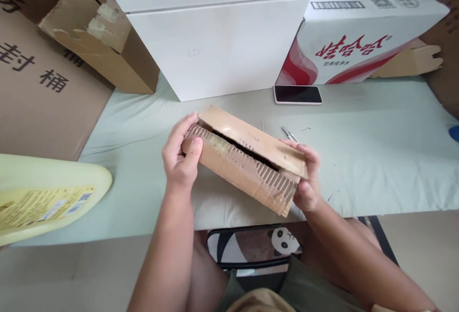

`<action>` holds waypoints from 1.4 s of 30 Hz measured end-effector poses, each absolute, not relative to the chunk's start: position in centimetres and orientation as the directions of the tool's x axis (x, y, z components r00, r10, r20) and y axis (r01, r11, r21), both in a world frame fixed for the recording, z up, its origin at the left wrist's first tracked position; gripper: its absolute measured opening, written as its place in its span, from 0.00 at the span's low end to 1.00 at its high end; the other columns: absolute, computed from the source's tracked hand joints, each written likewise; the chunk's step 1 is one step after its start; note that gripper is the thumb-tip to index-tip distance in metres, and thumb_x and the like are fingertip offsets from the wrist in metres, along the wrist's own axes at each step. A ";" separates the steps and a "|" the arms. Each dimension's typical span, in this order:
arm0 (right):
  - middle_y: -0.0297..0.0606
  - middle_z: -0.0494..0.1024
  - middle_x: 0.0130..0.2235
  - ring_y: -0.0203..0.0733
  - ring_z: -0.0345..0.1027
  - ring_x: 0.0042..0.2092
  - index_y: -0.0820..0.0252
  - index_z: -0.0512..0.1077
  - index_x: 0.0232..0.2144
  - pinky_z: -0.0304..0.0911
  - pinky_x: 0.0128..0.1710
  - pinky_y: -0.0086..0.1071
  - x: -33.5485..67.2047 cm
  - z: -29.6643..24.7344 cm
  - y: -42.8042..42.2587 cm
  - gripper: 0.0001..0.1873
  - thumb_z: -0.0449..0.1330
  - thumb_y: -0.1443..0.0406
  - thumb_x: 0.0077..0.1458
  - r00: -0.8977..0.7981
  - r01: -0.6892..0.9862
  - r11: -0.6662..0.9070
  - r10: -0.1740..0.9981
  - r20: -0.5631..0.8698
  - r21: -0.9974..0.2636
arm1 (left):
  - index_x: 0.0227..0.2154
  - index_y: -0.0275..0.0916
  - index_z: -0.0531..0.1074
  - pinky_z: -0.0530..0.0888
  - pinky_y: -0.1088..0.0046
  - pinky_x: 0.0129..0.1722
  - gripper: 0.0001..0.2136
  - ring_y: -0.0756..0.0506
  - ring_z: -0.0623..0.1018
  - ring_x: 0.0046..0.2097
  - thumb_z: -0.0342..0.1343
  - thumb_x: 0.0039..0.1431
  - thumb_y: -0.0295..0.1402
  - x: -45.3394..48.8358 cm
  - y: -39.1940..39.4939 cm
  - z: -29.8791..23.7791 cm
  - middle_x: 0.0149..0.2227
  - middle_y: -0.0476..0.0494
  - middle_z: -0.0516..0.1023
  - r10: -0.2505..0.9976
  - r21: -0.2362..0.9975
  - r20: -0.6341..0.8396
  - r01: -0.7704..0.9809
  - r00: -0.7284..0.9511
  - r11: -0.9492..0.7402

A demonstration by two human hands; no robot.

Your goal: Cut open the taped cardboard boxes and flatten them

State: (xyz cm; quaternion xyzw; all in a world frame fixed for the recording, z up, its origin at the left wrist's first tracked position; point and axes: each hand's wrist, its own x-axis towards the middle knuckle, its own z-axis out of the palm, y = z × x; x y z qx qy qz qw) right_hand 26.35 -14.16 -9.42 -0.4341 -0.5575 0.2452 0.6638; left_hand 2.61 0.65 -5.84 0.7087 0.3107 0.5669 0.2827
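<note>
Above the near edge of the table (376, 159), a small cardboard box (244, 168) is held between both hands, clear of the pale cloth. Box slants: left end farther from the body, right end nearer. Top flap is lifted slightly, with a dark gap along its length; corrugated edges exposed, tape on the front face.

Left hand (179, 156): clasped around the box's left end, fingers curled over the top edge, thumb pressed on the front face.

Right hand (306, 180): clasped around the right end, fingers over the flap, thumb at the lower corner.

Surroundings: a thin metal tool (289, 134) lies on the cloth just behind the right hand. A phone (297, 94) lies farther back, screen dark, in front of a white box (218, 49) and a red-and-white carton (358, 39). A yellow container (46, 202) lies at left.
</note>
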 end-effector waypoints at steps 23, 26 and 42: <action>0.42 0.75 0.58 0.53 0.71 0.59 0.45 0.72 0.53 0.71 0.55 0.52 26.8 -8.4 -14.4 0.17 0.55 0.49 0.69 0.240 0.117 0.484 0.834 0.497 -0.867 | 0.49 0.48 0.84 0.77 0.55 0.65 0.12 0.40 0.82 0.59 0.59 0.68 0.36 2.5 0.4 -4.8 0.56 0.46 0.85 0.766 0.735 0.609 0.216 0.206 -0.643; 0.41 0.75 0.58 0.52 0.72 0.59 0.44 0.71 0.53 0.72 0.55 0.52 26.6 -8.5 -14.5 0.16 0.56 0.49 0.68 0.260 0.078 0.466 0.844 0.469 -0.881 | 0.50 0.48 0.84 0.76 0.54 0.66 0.12 0.40 0.82 0.60 0.59 0.68 0.38 2.5 0.4 -5.0 0.56 0.46 0.84 0.750 0.729 0.629 0.178 0.206 -0.661; 0.39 0.76 0.51 0.51 0.73 0.56 0.44 0.70 0.49 0.74 0.52 0.49 26.1 -8.4 -14.6 0.21 0.60 0.41 0.64 0.322 -0.063 0.402 0.874 0.363 -0.913 | 0.48 0.47 0.83 0.81 0.63 0.54 0.13 0.42 0.84 0.49 0.63 0.65 0.44 2.9 0.1 -5.8 0.47 0.46 0.86 0.803 0.802 0.591 0.049 0.078 -0.595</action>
